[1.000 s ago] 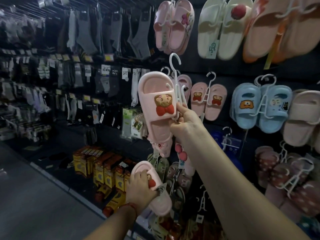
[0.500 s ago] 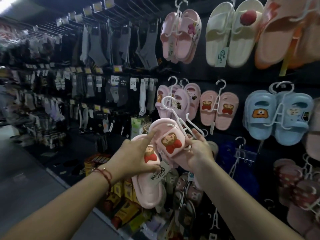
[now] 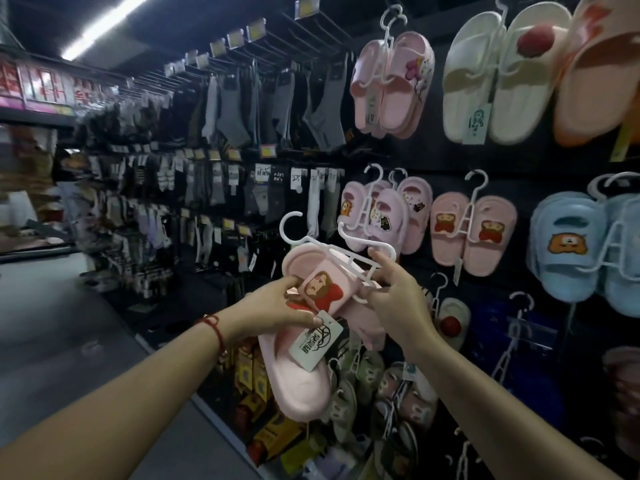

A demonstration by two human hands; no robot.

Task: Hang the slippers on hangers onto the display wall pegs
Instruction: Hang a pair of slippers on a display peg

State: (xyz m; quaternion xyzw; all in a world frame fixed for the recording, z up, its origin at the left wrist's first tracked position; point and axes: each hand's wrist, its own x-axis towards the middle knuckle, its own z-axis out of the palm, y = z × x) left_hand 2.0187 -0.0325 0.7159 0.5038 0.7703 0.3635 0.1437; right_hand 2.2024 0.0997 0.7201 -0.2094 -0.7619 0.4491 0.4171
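— Since a second ago, both hands have come together in front of the wall: the left hand [image 3: 277,306], which held a pink slipper low by the yellow boxes, has lifted it to chest height beside the other one.

— And the right hand [image 3: 394,292]?

— It has dropped from its raised position. Now it pinches the white hanger [image 3: 341,252] near the lower prongs, fingers curled round the plastic. The hook end points up and to the left, so the hanger lies tilted, nearly flat.

— Where are the slippers?

— One pink slipper [image 3: 322,285] with a cartoon face and red bow sits on the hanger, just under it, toe toward the camera. The second pink slipper [image 3: 298,379] hangs below, sole outward, gripped by the left hand with the thumb across its strap. A white paper tag [image 3: 315,341] dangles against it, touching the left thumb.

— Is the second slipper on a prong?

— I cannot tell; the hands hide that spot.

— Anything on the peg yet?

— Not this pair. It is held in the air, apart from the dark display wall [image 3: 519,168]. Behind it hang a matching pink pair [image 3: 474,233], blue slippers [image 3: 568,247] to the right, and cream slippers [image 3: 502,77] above. Socks [image 3: 242,109] fill the racks to the left, and yellow boxes [image 3: 252,375] sit low by the floor. A red string bracelet [image 3: 216,329] circles the left wrist.
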